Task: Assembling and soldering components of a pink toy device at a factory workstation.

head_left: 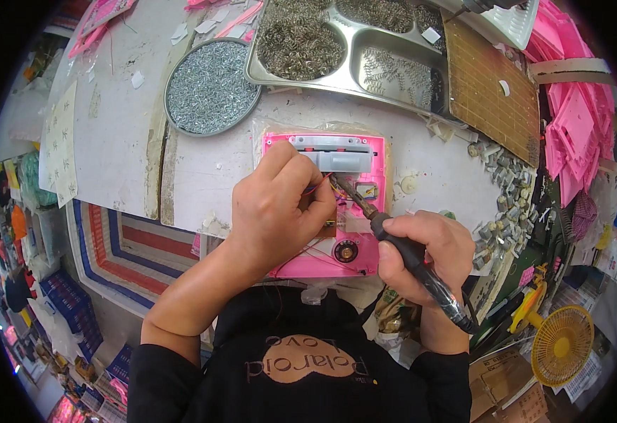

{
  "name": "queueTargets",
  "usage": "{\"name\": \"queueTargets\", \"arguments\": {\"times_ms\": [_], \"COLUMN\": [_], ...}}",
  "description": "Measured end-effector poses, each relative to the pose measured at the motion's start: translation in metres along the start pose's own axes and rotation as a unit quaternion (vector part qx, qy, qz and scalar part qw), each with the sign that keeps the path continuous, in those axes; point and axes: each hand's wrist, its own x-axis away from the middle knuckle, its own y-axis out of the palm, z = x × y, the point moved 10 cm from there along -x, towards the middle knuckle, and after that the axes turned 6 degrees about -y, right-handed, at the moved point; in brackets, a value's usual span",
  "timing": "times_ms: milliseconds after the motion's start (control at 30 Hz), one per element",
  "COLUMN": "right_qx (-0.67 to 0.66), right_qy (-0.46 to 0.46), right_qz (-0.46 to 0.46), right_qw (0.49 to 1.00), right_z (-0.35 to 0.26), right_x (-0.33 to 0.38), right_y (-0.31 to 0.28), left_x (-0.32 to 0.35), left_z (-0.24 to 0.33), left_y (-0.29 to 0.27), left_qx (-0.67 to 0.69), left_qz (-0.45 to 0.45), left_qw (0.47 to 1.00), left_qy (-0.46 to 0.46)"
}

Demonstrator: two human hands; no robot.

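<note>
A pink plastic housing (295,268) lies on the table in front of me, with a grey plastic part (347,163) across its far end and a round black part (346,250) at its near right. My left hand (276,204) is closed over its left side, thumb and forefinger pinched on a thin red wire (327,178). In my right hand (439,243) is a soldering iron (410,255), gripped like a pen. Its tip reaches in beside my left fingertips, just below the grey part. Whether the tip touches the wire is too small to tell. My left hand hides part of the housing.
Beyond the housing stand a round dish of small metal pieces (213,88) and a steel tray (354,70) of springs. A brown board (492,92) lies at far right. Grey metal bits (499,204) line the right edge; a yellow fan (561,344) stands below.
</note>
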Motion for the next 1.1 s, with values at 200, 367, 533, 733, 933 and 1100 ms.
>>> {"name": "queueTargets", "arguments": {"times_ms": [200,367,533,733,933,1100], "right_qx": [-0.002,-0.003,0.001,0.003,0.02,0.014], "right_qy": [0.007,0.006,0.007,-0.01,0.017,0.024], "right_qz": [-0.012,-0.016,-0.017,-0.003,0.001,0.046], "right_qw": [1.0,1.0,1.0,1.0,1.0,0.999], "right_z": [0.001,0.001,-0.001,-0.001,-0.007,-0.006], "right_x": [0.0,0.0,0.001,0.006,0.011,0.021], "right_y": [0.0,0.001,0.0,-0.002,-0.019,-0.032], "left_x": [0.0,0.001,0.0,-0.001,0.0,0.0], "left_z": [-0.001,-0.001,-0.001,0.0,-0.001,-0.001], "left_y": [0.001,0.0,0.0,0.001,0.001,0.001], "left_qx": [-0.008,0.01,0.01,-0.01,-0.005,-0.009], "left_qz": [-0.005,0.004,0.002,-0.007,-0.005,-0.006], "left_qw": [1.0,1.0,1.0,1.0,1.0,1.0], "left_qy": [0.0,-0.003,-0.004,0.0,-0.004,0.0]}}
